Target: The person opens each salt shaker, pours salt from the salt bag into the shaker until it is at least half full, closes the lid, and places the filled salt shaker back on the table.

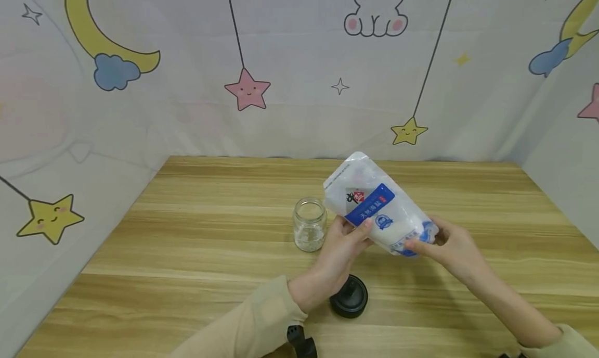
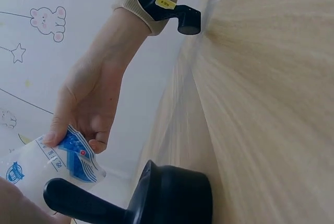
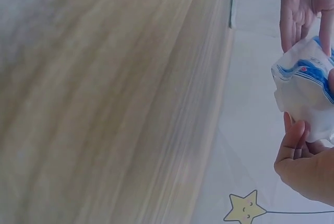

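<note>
Both hands hold a white and blue bag of sea salt (image 1: 388, 207) aslant above the table, its upper end pointing back and left. My left hand (image 1: 339, 248) grips the lower left edge, thumb on the printed front. At the blue-patterned bottom end, my right hand (image 1: 456, 251) pinches a corner between thumb and fingers. Just left of the bag, a lidless glass jar (image 1: 309, 233) stands upright with some whitish contents low inside. A black lid (image 1: 350, 297) lies below my left wrist. Whether the bag's top is unsealed, I cannot tell.
The wood-grain table (image 1: 187, 243) meets a pale fabric backdrop (image 1: 299, 134) printed with stars and moons. A black wrist device (image 1: 301, 342) sits at the left sleeve cuff, near the table's front.
</note>
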`<state>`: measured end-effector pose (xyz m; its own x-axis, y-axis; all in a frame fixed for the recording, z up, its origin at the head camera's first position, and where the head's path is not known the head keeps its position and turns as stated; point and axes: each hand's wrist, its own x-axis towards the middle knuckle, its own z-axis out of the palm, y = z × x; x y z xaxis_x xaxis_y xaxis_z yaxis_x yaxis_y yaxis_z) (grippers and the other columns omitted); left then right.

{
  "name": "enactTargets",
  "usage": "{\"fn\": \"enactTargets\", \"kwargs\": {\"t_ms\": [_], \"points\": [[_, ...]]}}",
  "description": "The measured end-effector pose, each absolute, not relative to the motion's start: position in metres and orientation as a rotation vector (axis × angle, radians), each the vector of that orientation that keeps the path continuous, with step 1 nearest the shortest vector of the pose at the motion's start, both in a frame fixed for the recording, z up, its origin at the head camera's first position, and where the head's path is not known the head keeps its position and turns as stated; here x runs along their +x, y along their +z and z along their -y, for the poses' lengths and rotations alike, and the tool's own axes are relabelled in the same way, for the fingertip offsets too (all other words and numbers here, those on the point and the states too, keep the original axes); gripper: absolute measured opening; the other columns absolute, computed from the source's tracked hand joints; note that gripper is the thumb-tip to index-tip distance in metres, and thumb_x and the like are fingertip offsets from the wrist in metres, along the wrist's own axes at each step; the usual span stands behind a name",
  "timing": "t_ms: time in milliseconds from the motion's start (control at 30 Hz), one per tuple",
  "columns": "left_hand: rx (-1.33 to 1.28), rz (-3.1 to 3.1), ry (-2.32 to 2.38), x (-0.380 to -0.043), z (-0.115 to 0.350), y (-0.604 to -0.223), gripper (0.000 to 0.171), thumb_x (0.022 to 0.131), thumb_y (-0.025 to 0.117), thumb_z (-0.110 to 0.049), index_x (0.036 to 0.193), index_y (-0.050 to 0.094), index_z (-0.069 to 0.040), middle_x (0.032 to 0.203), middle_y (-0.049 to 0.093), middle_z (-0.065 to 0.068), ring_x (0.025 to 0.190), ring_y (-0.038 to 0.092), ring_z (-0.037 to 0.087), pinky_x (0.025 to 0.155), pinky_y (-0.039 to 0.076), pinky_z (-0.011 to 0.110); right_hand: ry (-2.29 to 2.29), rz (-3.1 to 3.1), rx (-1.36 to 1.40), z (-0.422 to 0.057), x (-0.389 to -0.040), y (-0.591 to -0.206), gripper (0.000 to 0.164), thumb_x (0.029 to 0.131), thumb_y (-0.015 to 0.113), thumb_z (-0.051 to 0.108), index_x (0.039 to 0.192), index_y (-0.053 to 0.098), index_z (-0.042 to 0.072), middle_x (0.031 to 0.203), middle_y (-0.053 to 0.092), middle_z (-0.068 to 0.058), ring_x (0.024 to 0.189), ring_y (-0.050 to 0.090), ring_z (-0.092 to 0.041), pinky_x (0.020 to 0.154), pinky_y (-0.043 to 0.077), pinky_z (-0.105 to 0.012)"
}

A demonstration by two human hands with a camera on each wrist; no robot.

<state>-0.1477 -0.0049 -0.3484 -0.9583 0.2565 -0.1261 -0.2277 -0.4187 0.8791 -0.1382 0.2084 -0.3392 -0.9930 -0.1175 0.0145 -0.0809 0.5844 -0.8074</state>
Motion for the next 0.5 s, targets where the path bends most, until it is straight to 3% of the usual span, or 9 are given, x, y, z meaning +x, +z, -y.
{"fn": "enactTargets", "kwargs": {"t_ms": [300, 500], "points": [[0.01, -1.359, 2.503, -0.1465, 0.0044, -0.3487, 0.047, 0.095, 0.059, -0.015, 0.137, 0.039, -0.007, 0.139, 0.053, 0.014, 0.127, 0.054, 0.025, 0.11, 0.044, 0.041, -1.481, -2.692, -0.124, -0.2103, -0.1405, -0.3433, 0.057, 0.092, 0.064, 0.029, 0.137, 0.047, -0.001, 0.12, 0.065, -0.014, 0.093, 0.059, 0.011, 0.081, 0.051, -0.013], [-0.021, -1.316, 2.544, -0.1463, 0.003, -0.3489, 0.046, 0.095, 0.059, -0.013, 0.136, 0.041, -0.007, 0.138, 0.053, 0.013, 0.126, 0.054, 0.024, 0.11, 0.043, 0.043, -1.596, -2.62, -0.288, -0.2087, -0.1398, -0.3466, 0.045, 0.1, 0.052, 0.023, 0.133, 0.045, -0.006, 0.107, 0.066, 0.016, 0.097, 0.061, 0.007, 0.084, 0.051, -0.014]]}}
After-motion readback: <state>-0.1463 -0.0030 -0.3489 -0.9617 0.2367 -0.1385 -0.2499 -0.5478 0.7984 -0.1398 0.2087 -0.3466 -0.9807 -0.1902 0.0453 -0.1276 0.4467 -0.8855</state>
